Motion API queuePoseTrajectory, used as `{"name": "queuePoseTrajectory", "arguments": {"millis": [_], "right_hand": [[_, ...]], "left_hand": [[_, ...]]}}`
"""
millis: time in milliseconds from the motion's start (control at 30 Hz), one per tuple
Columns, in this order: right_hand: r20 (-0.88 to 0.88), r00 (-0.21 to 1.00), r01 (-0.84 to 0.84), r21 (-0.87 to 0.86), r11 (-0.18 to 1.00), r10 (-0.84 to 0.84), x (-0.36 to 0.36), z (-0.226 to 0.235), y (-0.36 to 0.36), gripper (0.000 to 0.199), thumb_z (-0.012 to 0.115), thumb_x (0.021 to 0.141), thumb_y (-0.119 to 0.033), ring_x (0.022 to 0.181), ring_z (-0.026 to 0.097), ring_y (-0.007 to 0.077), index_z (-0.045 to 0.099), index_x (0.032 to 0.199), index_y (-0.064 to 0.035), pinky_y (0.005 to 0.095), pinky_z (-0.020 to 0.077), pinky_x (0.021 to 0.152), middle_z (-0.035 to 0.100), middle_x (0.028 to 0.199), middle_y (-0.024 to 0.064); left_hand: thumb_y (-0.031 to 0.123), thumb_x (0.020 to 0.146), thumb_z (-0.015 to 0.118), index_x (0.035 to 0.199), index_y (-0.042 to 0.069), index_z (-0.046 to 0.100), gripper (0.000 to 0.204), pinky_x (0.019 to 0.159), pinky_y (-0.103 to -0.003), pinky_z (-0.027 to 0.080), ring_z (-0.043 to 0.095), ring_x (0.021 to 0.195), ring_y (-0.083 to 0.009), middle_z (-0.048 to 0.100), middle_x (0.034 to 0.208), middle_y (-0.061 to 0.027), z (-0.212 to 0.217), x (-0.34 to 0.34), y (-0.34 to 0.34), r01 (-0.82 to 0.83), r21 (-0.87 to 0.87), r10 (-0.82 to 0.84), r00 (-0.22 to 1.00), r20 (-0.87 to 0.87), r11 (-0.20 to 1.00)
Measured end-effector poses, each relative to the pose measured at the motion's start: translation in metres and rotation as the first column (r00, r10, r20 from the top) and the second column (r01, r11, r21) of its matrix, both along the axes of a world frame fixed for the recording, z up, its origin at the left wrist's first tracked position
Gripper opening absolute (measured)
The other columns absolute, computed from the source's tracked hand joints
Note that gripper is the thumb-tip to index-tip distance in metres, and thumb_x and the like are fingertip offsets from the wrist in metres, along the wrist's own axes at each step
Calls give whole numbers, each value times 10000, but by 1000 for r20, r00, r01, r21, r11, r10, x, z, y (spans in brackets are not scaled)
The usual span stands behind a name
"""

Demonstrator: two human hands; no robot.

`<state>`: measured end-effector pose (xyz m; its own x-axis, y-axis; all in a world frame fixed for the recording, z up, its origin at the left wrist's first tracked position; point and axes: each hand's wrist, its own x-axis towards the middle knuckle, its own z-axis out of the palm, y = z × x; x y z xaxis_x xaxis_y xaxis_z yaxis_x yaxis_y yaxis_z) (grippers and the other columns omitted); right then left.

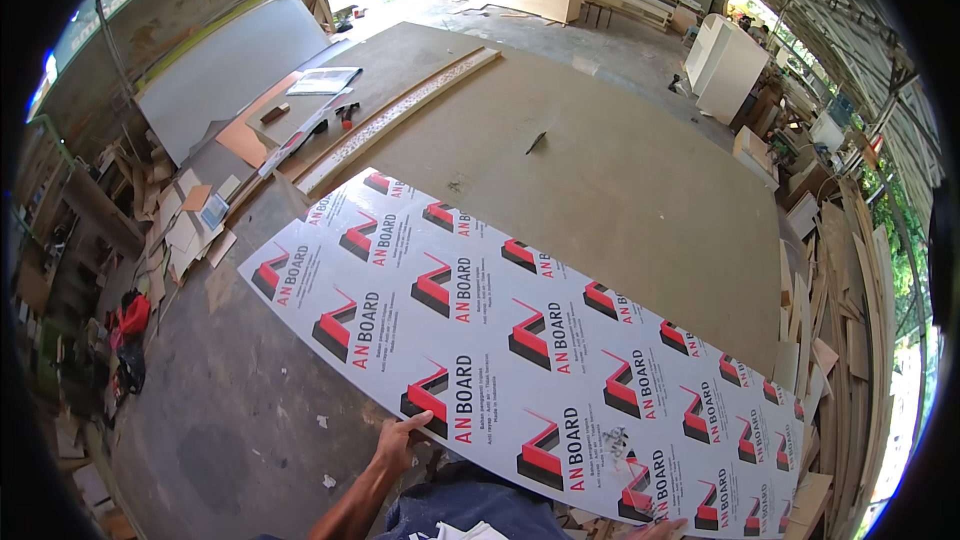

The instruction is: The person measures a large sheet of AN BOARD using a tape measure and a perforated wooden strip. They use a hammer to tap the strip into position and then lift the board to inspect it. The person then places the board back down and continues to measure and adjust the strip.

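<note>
1. Big white sheet (pixel 520 340) with the repeating red and black logo print is lying flat, running diagonally from upper left down to lower right. Its far half sits on a larger brown board (pixel 620 170), its near edge comes right up to the person.
2. Left hand (pixel 398 440) is on the near edge of the white sheet, fingers stretched out and pressing on the corner area. Looks flat on it more than wrapped round, so spread rather than clamped.
3. Right hand (pixel 662 529) is only just poking in at the bottom of the frame, touching the near edge of the same sheet further right. Can't tell if it's gripping or just resting, too little of it shows.
4. A small dark tool (pixel 536 143) lies on the brown board, well away from both hands.
5. A long pale strip (pixel 400 120) runs along the board's left edge, and beyond it a few papers (pixel 322 80) and small tools.
6. Concrete floor (pixel 230 410) on the left, offcuts (pixel 185 220) heaped by the wall.
7. White cabinets (pixel 725 65) stand at the back right.
</note>
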<state>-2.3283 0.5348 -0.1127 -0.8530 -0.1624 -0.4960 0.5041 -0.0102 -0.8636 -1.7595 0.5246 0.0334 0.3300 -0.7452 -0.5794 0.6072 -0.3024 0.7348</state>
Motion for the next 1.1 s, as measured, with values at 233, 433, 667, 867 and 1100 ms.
{"name": "queuePoseTrajectory", "arguments": {"millis": [233, 433, 667, 867, 1100], "right_hand": [[36, 998, 42, 24, 999, -43, 22, -1, 21, 693, 307, 1061, -546, 1219, 580, 353, 435, 1464, 3, 478, 502, 1011, 533, 1418, 214], [69, 995, 63, 64, 996, -67, 47, -2, 44, 692, 307, 1062, -545, 1216, 582, 354, 437, 1463, 3, 478, 503, 1009, 535, 1415, 216], [84, 994, 57, 85, 995, -64, 63, -3, 43, 690, 307, 1062, -544, 1212, 584, 355, 439, 1462, 3, 479, 504, 1006, 537, 1413, 219], [83, 996, 36, 105, 994, -45, 65, -1, 41, 689, 307, 1062, -542, 1209, 586, 357, 441, 1461, 3, 480, 505, 1004, 538, 1410, 221], [90, 995, 21, 148, 989, -35, 71, -2, 42, 688, 307, 1063, -541, 1206, 588, 358, 443, 1460, 3, 481, 507, 1001, 540, 1407, 223]], "left_hand": [[138, 892, 704, 1195, -17, 633, 347, 863, -445, 553, 707, 938, -282, 719, 1071, -145, 2, 7, 2, 27, 83, -17, 993, -118, 996], [291, 945, 658, 1258, -7, 591, 437, 982, -490, 503, 675, 1062, -299, 693, 1162, -163, -3, 17, -3, 94, 138, -71, 985, -157, 986], [344, 964, 647, 1255, 35, 589, 429, 973, -492, 515, 685, 1058, -293, 683, 1183, -152, 4, 13, -15, 122, 218, -90, 984, -154, 968], [372, 966, 651, 1255, 29, 582, 454, 911, -487, 549, 698, 1016, -303, 682, 1169, -145, -22, 20, -9, 111, 265, -90, 992, -92, 958], [437, 952, 666, 1222, -1, 612, 518, 848, -470, 545, 709, 916, -317, 689, 1133, -173, -6, 9, -19, 3, 293, -7, 1000, 15, 956]]}}
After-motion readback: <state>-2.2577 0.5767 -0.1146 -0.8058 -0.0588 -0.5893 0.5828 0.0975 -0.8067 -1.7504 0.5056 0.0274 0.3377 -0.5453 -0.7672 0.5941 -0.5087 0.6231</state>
